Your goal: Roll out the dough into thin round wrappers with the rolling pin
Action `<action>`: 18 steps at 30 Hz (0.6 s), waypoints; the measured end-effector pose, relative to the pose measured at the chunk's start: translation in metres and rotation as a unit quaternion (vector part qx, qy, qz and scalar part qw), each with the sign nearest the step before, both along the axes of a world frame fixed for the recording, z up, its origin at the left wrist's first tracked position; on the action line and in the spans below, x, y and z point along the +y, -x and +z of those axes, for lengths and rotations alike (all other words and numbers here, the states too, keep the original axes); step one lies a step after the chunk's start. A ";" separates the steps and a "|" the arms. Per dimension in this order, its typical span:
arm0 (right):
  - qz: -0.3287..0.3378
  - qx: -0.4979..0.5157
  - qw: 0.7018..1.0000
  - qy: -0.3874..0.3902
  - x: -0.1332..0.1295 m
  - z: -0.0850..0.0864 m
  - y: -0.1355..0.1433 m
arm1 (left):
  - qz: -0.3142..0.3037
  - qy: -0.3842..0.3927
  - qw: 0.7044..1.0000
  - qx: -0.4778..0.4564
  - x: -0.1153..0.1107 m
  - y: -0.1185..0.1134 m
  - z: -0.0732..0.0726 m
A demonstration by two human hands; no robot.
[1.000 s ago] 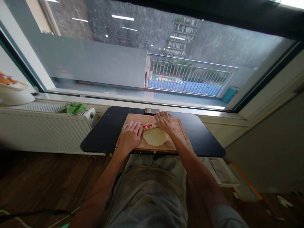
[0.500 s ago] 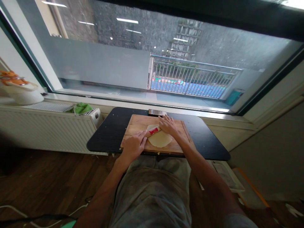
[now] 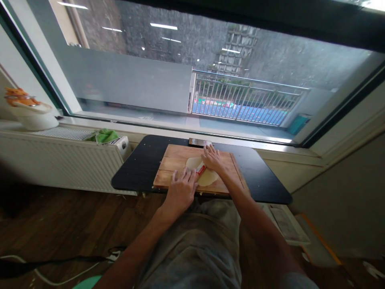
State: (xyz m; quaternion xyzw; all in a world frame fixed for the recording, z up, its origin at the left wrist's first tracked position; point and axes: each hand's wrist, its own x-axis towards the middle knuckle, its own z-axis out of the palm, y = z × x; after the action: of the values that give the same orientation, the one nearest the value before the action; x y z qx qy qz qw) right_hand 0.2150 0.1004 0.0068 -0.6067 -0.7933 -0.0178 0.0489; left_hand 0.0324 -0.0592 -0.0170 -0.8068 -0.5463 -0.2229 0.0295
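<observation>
On a wooden board lies a flat, pale round of dough. A rolling pin with a red and white label lies slantwise across it, its near end to the left. My left hand rests on that near end, fingers close to flat over it. My right hand presses on the far end with its fingers stretched forward. Both palms face down, and they cover the two ends of the pin.
The board sits on a black table below a large window. A small box lies behind the board. To the left are a radiator, a green cloth and a white container.
My left hand has moved right and slightly nearer to me, and the rolling pin has turned to a steeper slant. My right hand has stayed nearly in place on the far end.
</observation>
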 end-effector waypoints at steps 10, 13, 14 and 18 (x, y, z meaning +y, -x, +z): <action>-0.024 0.038 0.999 0.017 0.017 0.009 0.036 | 0.052 -0.008 0.998 -0.026 0.008 0.013 -0.007; -0.003 0.050 0.999 -0.003 0.025 0.008 0.050 | 0.061 -0.019 0.997 -0.033 0.013 0.020 -0.011; 0.006 0.047 0.999 -0.010 0.027 0.008 0.055 | 0.064 -0.023 0.997 -0.034 0.014 0.022 -0.013; 0.038 0.029 0.999 -0.027 0.036 0.008 0.073 | 0.074 -0.038 0.996 -0.037 0.018 0.029 -0.018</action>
State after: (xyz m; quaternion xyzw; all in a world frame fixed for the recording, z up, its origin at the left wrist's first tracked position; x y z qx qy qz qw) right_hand 0.1417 0.1366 0.0152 -0.5752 -0.8130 -0.0204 0.0888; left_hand 0.0033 -0.0408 -0.0350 -0.7539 -0.5962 -0.2702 0.0565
